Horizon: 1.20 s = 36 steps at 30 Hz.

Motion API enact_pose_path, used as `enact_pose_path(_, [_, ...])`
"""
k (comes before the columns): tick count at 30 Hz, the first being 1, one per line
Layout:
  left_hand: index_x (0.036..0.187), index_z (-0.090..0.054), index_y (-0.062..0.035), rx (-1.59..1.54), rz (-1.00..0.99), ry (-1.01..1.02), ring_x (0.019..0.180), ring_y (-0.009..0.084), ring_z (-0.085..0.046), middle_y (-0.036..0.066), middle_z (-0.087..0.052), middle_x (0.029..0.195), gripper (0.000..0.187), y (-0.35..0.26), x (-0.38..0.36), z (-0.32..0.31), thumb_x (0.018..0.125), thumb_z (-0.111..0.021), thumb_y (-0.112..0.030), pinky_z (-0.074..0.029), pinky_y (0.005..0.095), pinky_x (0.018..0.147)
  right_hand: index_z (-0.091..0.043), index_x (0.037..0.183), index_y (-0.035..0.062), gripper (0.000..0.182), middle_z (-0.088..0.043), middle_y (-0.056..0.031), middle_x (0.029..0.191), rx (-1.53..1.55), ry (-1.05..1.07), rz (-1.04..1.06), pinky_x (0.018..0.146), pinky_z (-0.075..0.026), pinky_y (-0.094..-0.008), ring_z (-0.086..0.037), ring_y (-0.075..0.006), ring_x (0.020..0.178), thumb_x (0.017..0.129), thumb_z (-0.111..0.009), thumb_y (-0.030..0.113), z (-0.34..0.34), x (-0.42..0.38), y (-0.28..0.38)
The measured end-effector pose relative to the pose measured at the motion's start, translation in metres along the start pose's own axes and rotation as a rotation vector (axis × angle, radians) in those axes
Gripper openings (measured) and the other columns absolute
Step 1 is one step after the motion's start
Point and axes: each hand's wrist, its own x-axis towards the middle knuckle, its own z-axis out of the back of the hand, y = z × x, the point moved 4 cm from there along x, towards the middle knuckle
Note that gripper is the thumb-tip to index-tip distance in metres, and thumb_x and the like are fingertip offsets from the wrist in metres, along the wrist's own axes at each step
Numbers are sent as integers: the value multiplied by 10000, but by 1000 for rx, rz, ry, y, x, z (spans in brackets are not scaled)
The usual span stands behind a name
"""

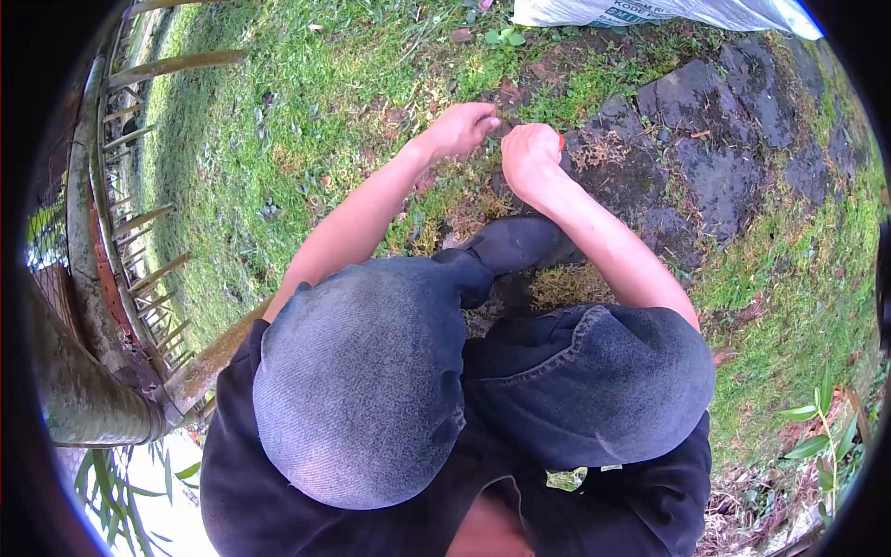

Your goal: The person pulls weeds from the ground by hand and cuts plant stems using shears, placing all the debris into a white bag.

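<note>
My right hand (532, 153) is wrapped round something whose orange end (561, 142) pokes out beside the fist; the rest is hidden by the fingers, so its kind does not show. Just to the left, my left hand (458, 130) has its fingers curled and pressed together near the ground. Whatever it may be pinching is too small to make out. A narrow gap separates the two hands. Below them lie short grass, moss and dark soil along the edge of the stone paving (715, 162).
My bent knees in jeans (362, 381) and a dark boot (515, 245) are close below the hands. A white printed sack (650, 11) lies at the top right. Along the left runs a bamboo fence (102, 213). A leafy plant (821, 432) grows at the right.
</note>
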Motion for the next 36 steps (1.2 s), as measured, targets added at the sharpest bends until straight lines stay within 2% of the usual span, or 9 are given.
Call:
enact_pose_path(1, [973, -581, 0, -32, -76, -142, 745, 227, -573, 140, -658, 839, 271, -4, -2, 3, 1047, -553, -258, -484, 434, 740, -786, 1045, 155, 215, -760, 30, 899, 12, 0, 15, 483, -538, -315, -743, -146, 795, 840, -725, 131, 5, -2, -2])
enact_pose_path(6, [962, -569, -2, -209, 89, -135, 793, 194, -539, 91, -591, 828, 303, 19, -7, 1, 1066, -513, -281, -466, 404, 764, -791, 1029, 124, 180, -776, -19, 1011, 148, -46, -171, 631, -612, -338, -755, -199, 944, 863, -729, 154, 15, -29, -49])
enact_pose_path(8, [964, -570, -1, -238, 198, -47, 809, 190, -533, 83, -578, 827, 313, 22, -13, 7, 1071, -501, -288, -464, 393, 776, -791, 998, 101, 250, -774, -64, 992, 163, -31, -159, 724, -614, -351, -755, -237, 963, 855, -773, 306, 16, -45, -72])
enact_pose_path(11, [1001, -589, 0, -167, 164, -71, 865, 223, -588, 111, -640, 889, 327, 31, -9, 9, 1070, -496, -305, -482, 406, 817, -758, 934, 45, 689, -756, -142, 951, 369, -107, -179, 863, -580, -391, -736, -284, 969, 649, -837, 667, 9, -77, -106])
enact_pose_path(12, [1011, -596, 1, -148, 173, -76, 890, 235, -615, 126, -664, 916, 329, 31, -10, 9, 1070, -497, -308, -489, 412, 829, -740, 906, 31, 720, -755, -145, 953, 425, -71, -252, 866, -573, -411, -733, -299, 954, 627, -838, 688, -4, -79, -116])
enact_pose_path(13, [1058, -610, -13, -19, 159, -102, 965, 321, -678, 191, -699, 1025, 320, 19, -13, 15, 1052, -526, -322, -516, 462, 850, -728, 882, 25, 696, -747, -165, 910, 468, -82, -283, 829, -567, -425, -734, -315, 919, 642, -843, 669, -12, -83, -123])
enact_pose_path(16, [1107, -616, -37, 214, 96, -23, 1027, 386, -671, 216, -688, 1120, 304, 26, -5, 13, 1015, -579, -324, -533, 510, 861, -701, 819, 15, 663, -724, -192, 815, 582, -87, -314, 763, -546, -448, -729, -341, 848, 656, -853, 639, -34, -99, -137])
enact_pose_path(27, [1147, -587, -69, 548, -2, -15, 967, 376, -686, 155, -707, 1015, 377, 42, -7, -43, 938, -669, -372, -558, 489, 808, -700, 788, 15, 587, -680, -173, 706, 742, -86, -343, 719, -520, -455, -707, -347, 765, 683, -853, 572, -52, -129, -138])
enact_pose_path(36, [1126, -627, -123, 603, -53, -18, 938, 338, -694, 121, -699, 943, 253, 45, 5, -45, 986, -595, -332, -568, 468, 771, -717, 817, 15, 574, -683, -177, 704, 764, -114, -343, 732, -524, -456, -709, -354, 780, 702, -844, 563, -55, -129, -137])
